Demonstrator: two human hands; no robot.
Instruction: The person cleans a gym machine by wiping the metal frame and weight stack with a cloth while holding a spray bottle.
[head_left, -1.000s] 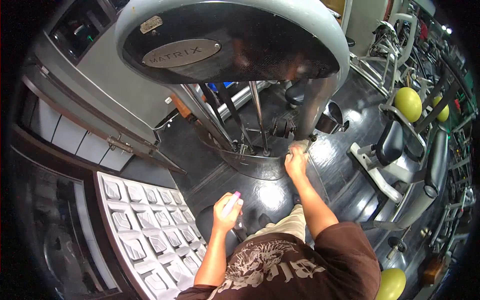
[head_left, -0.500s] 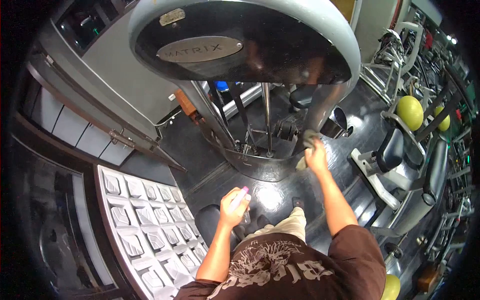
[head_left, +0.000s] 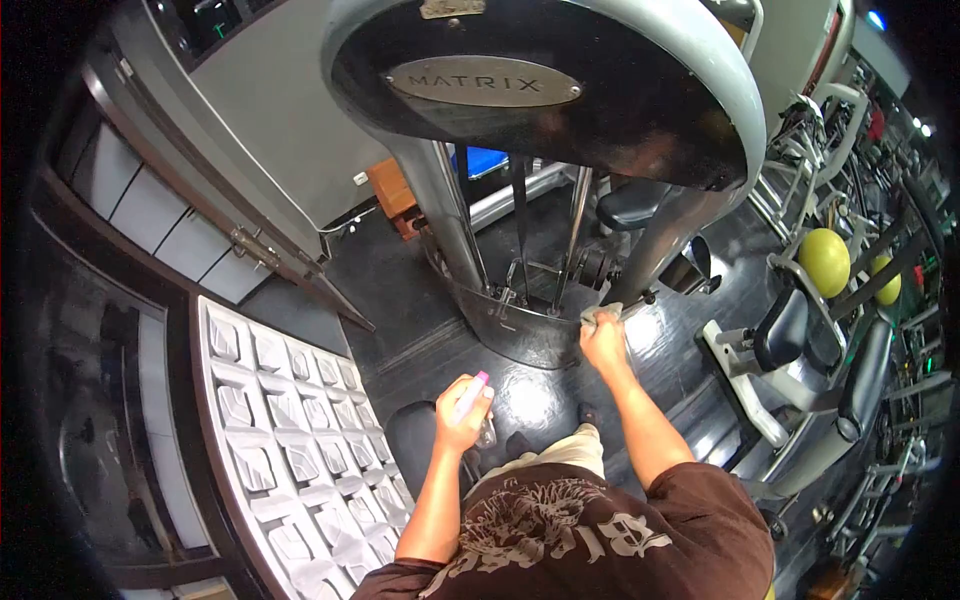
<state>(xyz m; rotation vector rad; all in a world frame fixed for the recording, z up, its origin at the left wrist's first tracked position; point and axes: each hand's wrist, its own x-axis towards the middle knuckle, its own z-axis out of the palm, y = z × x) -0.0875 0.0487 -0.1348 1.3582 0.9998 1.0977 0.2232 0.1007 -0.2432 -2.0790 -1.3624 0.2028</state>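
My left hand is closed around what looks like a spray bottle, white with a pink tip. Part of a clear body shows below the fingers. A crumpled greyish cloth is gripped in my right hand. The cloth is against the lower end of the right grey upright of a Matrix gym machine, near its dark curved base cover. Behind that cover, metal guide rods and part of the weight mechanism are visible.
A white panel of raised squares stands at the left, beside a dark-framed door. Yellow balls and a padded bench are on the right. A brown wooden box sits behind the machine.
My right hand has moved the cloth down and slightly left, from along the upright to its foot. My left hand keeps its hold. The view has turned, shifting the machine rightward.
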